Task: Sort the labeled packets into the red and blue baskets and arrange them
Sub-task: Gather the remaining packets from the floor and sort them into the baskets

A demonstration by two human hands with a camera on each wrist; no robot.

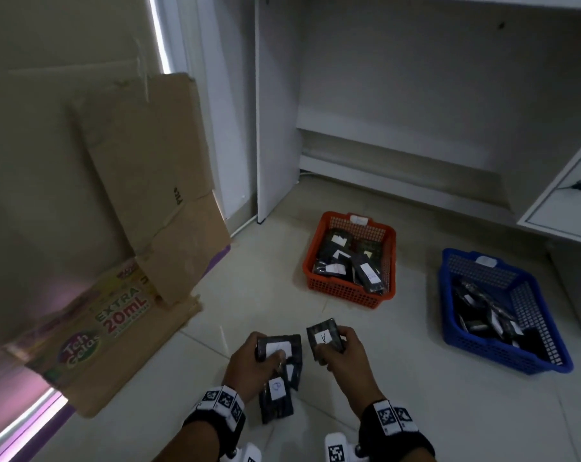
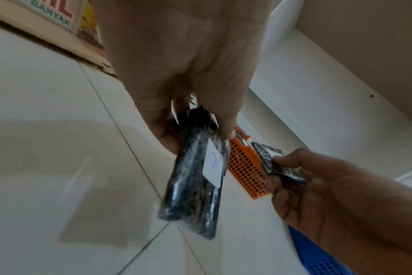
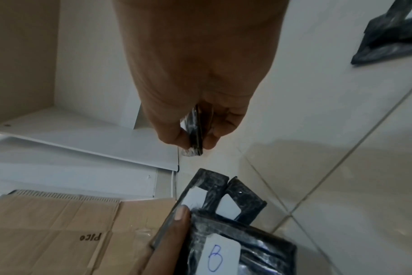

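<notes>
Low in the head view, the left hand grips a fan of dark packets, one marked B, while the right hand pinches a packet marked A just beside them. Bare tiled floor lies open between the hands and the red basket at centre and the blue basket at right, both holding packets. Folded cardboard leans at the left; white desk panels close the top of the frame.
</notes>
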